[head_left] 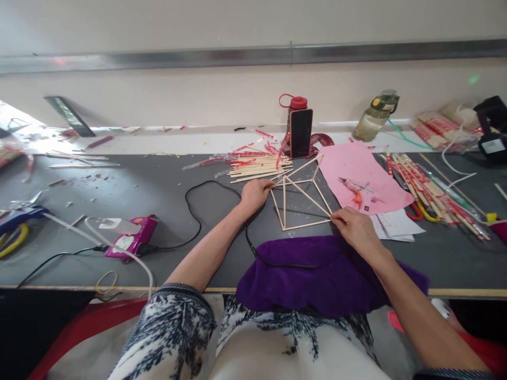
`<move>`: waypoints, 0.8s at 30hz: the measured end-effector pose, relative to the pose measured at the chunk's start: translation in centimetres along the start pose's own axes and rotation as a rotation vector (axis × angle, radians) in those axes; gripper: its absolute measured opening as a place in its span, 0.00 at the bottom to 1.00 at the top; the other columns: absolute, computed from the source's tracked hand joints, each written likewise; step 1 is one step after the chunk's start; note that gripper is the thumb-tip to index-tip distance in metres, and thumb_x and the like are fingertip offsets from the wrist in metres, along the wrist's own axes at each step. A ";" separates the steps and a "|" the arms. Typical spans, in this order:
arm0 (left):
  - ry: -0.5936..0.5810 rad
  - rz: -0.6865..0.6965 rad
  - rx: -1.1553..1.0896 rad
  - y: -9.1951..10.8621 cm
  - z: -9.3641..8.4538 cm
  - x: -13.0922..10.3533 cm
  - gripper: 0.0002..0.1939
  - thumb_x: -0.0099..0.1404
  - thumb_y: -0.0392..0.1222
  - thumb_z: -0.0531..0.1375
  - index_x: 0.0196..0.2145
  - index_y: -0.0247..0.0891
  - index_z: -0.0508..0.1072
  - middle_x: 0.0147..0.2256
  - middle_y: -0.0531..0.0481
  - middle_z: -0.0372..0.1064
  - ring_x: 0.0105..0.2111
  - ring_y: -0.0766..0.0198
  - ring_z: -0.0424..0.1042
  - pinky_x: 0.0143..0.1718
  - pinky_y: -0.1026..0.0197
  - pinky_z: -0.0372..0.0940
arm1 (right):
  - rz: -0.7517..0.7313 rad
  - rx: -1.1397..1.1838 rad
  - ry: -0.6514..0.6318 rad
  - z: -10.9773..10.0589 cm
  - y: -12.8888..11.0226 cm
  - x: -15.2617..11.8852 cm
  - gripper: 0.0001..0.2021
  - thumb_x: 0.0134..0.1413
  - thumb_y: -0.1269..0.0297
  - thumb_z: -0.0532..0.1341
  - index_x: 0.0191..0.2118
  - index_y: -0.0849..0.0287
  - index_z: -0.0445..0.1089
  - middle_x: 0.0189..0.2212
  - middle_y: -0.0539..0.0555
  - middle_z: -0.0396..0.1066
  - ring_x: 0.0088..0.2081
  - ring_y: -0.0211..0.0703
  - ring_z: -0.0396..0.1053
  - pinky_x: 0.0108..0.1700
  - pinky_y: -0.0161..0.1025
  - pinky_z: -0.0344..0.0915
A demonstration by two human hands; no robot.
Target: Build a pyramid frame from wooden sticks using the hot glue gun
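A frame of thin wooden sticks [307, 227], joined at its corners, stands on the grey table in front of me. My left hand [255, 195] pinches its left corner. At the lower right corner my right hand [352, 224] pinches the frame between thumb and fingers. Just behind the frame lies a pile of loose wooden sticks [257, 166], some in red-printed wrappers. A purple cloth [301, 279] lies at the table's front edge, close below the frame and under my right wrist.
A phone [301, 133] leans on a red-capped bottle [298, 103]. Pliers [352, 186] lie on pink paper [368, 163]. More wrapped chopsticks [435, 198] are at the right. A black cable [192, 211] crosses from a magenta box [132, 240]. A green-lidded bottle [370, 121] stands behind.
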State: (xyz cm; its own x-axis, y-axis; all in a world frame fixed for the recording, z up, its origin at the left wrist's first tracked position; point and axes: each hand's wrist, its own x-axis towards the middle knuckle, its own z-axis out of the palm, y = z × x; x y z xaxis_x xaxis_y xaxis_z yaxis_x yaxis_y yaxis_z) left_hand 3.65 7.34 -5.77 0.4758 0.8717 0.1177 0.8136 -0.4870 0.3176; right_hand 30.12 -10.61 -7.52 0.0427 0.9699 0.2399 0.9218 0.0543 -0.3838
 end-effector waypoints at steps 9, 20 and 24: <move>0.004 -0.020 -0.026 0.2 -0.1 0.0 0.17 0.65 0.41 0.53 0.48 0.47 0.76 0.44 0.53 0.76 0.45 0.59 0.73 0.47 0.60 0.65 | -0.005 -0.025 -0.014 -0.1 0.3 0.3 0.08 0.55 0.68 0.57 0.32 0.57 0.74 0.32 0.54 0.73 0.33 0.44 0.71 0.34 0.39 0.61; -0.001 -0.026 -0.037 0.4 -0.4 -0.1 0.17 0.63 0.41 0.54 0.47 0.47 0.76 0.44 0.54 0.77 0.45 0.60 0.73 0.46 0.61 0.65 | 0.002 -0.002 -0.025 0.0 0.3 0.3 0.07 0.55 0.68 0.57 0.32 0.56 0.73 0.31 0.53 0.72 0.34 0.43 0.70 0.35 0.38 0.61; -0.005 -0.035 -0.030 0.4 -0.4 -0.1 0.17 0.62 0.41 0.55 0.47 0.47 0.76 0.44 0.54 0.77 0.45 0.60 0.73 0.45 0.62 0.65 | 0.004 0.002 -0.022 0.0 0.1 0.3 0.07 0.55 0.69 0.57 0.32 0.57 0.73 0.31 0.53 0.72 0.34 0.43 0.70 0.35 0.38 0.60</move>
State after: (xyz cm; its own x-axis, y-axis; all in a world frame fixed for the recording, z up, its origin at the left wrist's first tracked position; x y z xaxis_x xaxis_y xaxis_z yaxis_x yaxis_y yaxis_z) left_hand 3.79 7.05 -5.32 0.4490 0.8878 0.1016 0.8194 -0.4544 0.3495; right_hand 30.21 -10.32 -7.52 0.0379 0.9751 0.2185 0.9208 0.0509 -0.3868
